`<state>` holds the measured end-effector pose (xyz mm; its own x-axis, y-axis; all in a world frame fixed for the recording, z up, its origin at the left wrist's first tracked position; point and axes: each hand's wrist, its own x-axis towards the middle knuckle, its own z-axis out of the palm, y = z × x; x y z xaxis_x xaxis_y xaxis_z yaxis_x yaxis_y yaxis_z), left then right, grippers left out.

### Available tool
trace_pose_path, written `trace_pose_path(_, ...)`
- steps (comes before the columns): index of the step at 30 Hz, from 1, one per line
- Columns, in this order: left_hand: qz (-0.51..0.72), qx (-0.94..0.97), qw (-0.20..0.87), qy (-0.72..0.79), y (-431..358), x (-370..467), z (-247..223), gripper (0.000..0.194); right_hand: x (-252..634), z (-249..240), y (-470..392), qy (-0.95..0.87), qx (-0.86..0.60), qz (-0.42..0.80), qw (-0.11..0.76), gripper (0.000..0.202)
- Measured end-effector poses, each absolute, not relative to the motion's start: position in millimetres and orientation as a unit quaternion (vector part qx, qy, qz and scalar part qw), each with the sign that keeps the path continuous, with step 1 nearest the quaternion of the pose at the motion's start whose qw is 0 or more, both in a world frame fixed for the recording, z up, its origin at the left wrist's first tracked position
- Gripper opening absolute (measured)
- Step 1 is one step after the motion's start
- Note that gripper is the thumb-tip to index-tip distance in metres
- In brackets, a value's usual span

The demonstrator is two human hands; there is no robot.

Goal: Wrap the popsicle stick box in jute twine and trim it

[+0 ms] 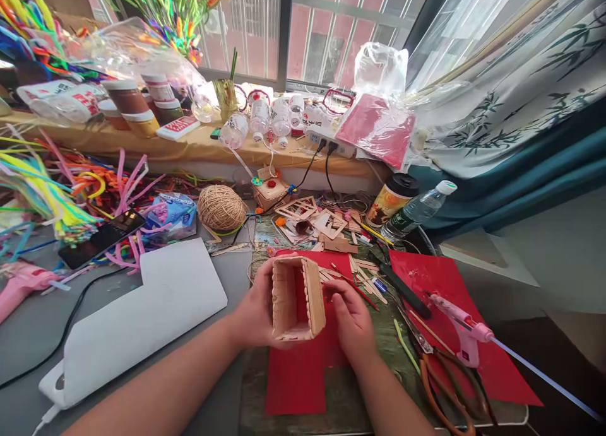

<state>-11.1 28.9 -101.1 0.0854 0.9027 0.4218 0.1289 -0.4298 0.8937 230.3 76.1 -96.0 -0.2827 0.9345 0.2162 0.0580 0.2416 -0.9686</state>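
My left hand [253, 313] is wrapped round the left side and underside of a small box made of craft sticks [315, 300]. The box is tilted with its open end facing me, and part of its inside looks red. Just right of the box is my right hand [354, 322], with its fingers curled and its thumb near the index finger. I cannot make out whether anything is between them. Beneath the box a red paper strip [296, 388] lies on the dark green mat [255, 385]. Loose craft sticks [362, 278] lie behind my right hand.
On the right, a pink glue gun [466, 332] lies on red paper [509, 373] beside scissors [442, 385]. A water bottle [416, 212] and a cup [391, 199] stand behind. A twine ball [221, 207], white board [156, 316] and pipe cleaners [71, 196] are on the left.
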Motion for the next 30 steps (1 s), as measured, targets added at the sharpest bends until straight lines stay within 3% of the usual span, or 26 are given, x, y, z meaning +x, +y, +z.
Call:
trace_pose_path(4, 0.524, 0.651, 0.413, 0.362, 27, -4, -103, 0.142, 223, -88, 64, -0.475, -0.284, 0.744, 0.375, 0.080)
trace_pose_path(6, 0.510, 0.649, 0.439, 0.354, 26, -1, -102, 0.142, 222, -84, 63, -0.432, -0.269, 0.797, 0.324, 0.086)
trace_pose_path(8, 0.497, 0.648, 0.454, 0.355, 25, 1, -100, 0.142, 223, -84, 65, -0.409, -0.266, 0.815, 0.314, 0.085)
trace_pose_path(13, 0.462, 0.641, 0.484, 0.375, 30, -2, -99, 0.149, 230, -96, 76, -0.454, -0.345, 0.696, 0.437, 0.080)
trace_pose_path(15, 0.482, 0.628, 0.483, 0.373, 34, -2, -97, 0.132, 231, -101, 79, -0.486, -0.383, 0.632, 0.466, 0.081)
trace_pose_path(19, 0.514, 0.647, 0.367, 0.428, 37, 0, -87, 0.053, 227, -104, 75, -0.559, -0.400, 0.540, 0.486, 0.083)
trace_pose_path(21, 0.510, 0.673, 0.279, 0.457, 36, 0, -82, 0.033, 223, -102, 71, -0.601, -0.401, 0.492, 0.486, 0.076)
trace_pose_path(25, 0.538, 0.686, 0.196, 0.449, 34, -5, -75, 0.029, 219, -101, 67, -0.653, -0.383, 0.418, 0.503, 0.062)
trace_pose_path(30, 0.451, 0.761, 0.257, 0.390, 36, -13, -67, 0.024, 226, -105, 70, -0.705, -0.345, 0.410, 0.465, 0.066)
